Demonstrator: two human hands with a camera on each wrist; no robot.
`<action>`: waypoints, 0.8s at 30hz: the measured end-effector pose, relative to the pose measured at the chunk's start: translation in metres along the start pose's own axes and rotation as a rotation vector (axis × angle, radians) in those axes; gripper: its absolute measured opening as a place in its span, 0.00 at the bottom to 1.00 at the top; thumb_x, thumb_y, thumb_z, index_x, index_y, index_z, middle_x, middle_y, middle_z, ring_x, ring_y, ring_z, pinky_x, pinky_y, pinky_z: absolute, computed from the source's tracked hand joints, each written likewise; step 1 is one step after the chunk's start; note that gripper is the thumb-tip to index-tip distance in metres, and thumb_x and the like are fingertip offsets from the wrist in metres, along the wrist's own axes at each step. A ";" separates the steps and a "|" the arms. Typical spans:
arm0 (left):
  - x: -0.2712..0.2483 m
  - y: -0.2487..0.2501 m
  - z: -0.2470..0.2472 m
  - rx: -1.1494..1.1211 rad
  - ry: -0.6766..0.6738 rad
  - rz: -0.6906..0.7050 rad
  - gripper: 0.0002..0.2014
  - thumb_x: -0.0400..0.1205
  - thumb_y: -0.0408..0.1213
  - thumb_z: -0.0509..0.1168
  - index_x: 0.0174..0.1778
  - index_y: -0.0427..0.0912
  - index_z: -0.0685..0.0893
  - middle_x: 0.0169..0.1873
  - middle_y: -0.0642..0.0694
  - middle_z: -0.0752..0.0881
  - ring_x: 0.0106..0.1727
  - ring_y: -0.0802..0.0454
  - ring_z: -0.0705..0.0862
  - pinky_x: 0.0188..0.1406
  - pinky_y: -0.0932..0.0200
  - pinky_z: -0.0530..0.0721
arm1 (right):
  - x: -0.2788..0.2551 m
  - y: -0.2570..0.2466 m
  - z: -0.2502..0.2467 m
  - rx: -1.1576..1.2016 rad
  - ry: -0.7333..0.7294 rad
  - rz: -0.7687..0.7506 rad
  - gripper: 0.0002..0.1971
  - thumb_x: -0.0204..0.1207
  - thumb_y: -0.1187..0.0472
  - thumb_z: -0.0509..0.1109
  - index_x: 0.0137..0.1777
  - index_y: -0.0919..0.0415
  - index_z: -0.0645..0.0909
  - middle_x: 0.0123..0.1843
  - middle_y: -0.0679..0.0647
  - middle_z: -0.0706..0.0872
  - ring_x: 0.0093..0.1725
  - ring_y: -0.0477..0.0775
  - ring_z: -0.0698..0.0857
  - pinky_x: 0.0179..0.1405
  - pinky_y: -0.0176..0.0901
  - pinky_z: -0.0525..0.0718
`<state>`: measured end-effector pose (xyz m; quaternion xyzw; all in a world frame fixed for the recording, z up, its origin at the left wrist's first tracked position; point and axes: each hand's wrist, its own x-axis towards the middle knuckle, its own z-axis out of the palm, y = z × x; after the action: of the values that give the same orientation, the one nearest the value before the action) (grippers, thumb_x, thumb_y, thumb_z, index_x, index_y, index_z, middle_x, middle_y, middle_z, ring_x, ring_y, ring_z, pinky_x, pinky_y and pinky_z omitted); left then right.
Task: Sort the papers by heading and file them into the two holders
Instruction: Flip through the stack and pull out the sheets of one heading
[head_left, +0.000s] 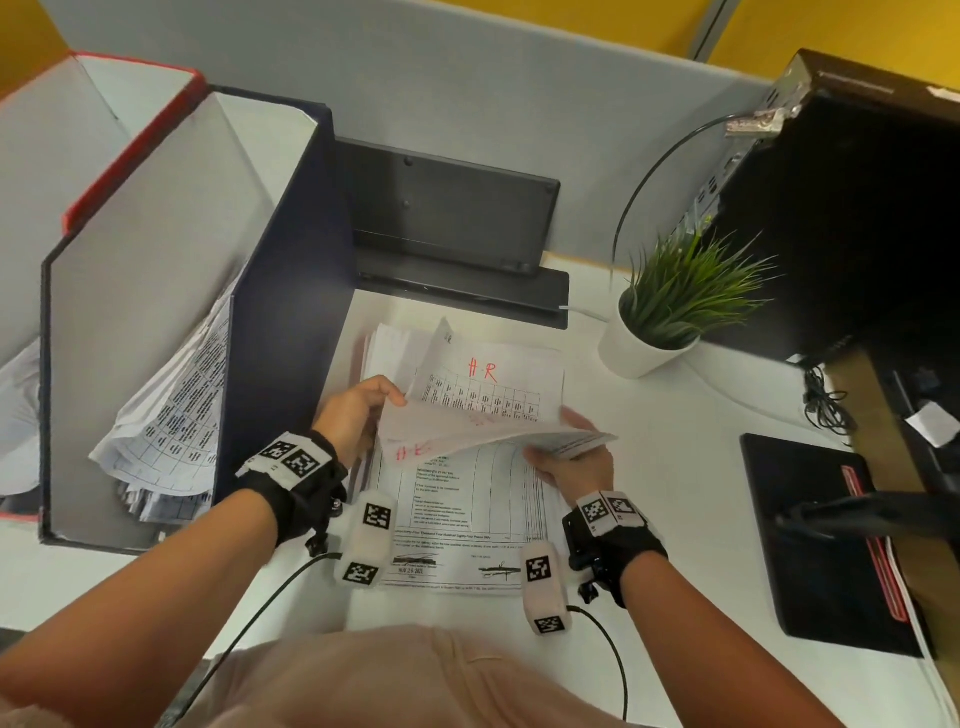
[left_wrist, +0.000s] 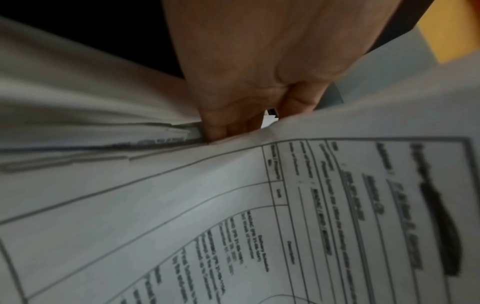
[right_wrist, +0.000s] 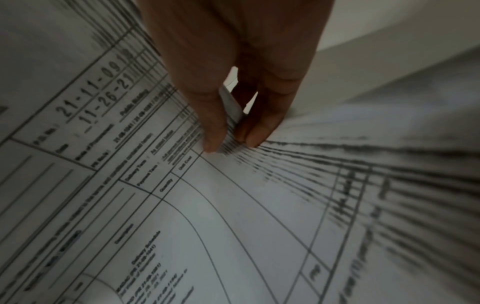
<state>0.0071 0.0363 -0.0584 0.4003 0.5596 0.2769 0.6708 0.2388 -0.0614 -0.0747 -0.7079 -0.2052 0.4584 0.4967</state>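
A pile of printed papers (head_left: 457, 509) lies on the white desk in front of me. Both hands lift a bundle of sheets (head_left: 483, 400) off it; the top sheet has a table and a red "HR" heading. My left hand (head_left: 384, 410) pinches the bundle's left edge, thumb on top. My right hand (head_left: 566, 441) grips its right edge from below. In the left wrist view my left hand (left_wrist: 233, 123) sits between sheets above a printed form (left_wrist: 233, 205). In the right wrist view my right hand (right_wrist: 231, 139) pinches fanned page edges (right_wrist: 337, 160). The navy holder (head_left: 291, 312) at left contains papers (head_left: 171, 415). Beyond it stands the red-edged holder (head_left: 130, 150).
A potted plant (head_left: 670, 312) stands right of the pile. A black keyboard (head_left: 447, 213) leans on the grey partition behind it. A computer tower (head_left: 857, 208) fills the far right, with a black notebook (head_left: 821, 540) and cables (head_left: 826, 405) near the desk's right edge.
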 end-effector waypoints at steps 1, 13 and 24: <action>-0.001 0.001 0.001 -0.020 0.020 -0.019 0.16 0.77 0.25 0.54 0.26 0.43 0.79 0.36 0.42 0.84 0.44 0.41 0.77 0.38 0.53 0.72 | -0.001 -0.001 0.001 -0.033 0.001 0.011 0.23 0.64 0.77 0.77 0.59 0.63 0.80 0.53 0.65 0.86 0.50 0.62 0.86 0.50 0.54 0.88; 0.019 0.015 0.008 0.364 0.167 -0.121 0.23 0.69 0.38 0.78 0.56 0.44 0.76 0.60 0.41 0.82 0.56 0.46 0.81 0.52 0.56 0.80 | 0.007 0.013 -0.004 -0.049 0.027 0.031 0.20 0.73 0.80 0.62 0.26 0.59 0.77 0.30 0.52 0.78 0.30 0.47 0.77 0.31 0.31 0.79; 0.004 0.008 0.021 0.287 0.147 0.091 0.14 0.82 0.28 0.62 0.62 0.38 0.83 0.58 0.48 0.84 0.49 0.55 0.82 0.46 0.67 0.79 | 0.002 0.010 -0.005 -0.290 0.075 -0.122 0.11 0.66 0.71 0.78 0.37 0.77 0.78 0.37 0.66 0.82 0.35 0.57 0.79 0.30 0.27 0.75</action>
<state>0.0291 0.0394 -0.0525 0.4957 0.6223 0.2528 0.5506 0.2421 -0.0663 -0.0841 -0.7750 -0.2930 0.3664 0.4235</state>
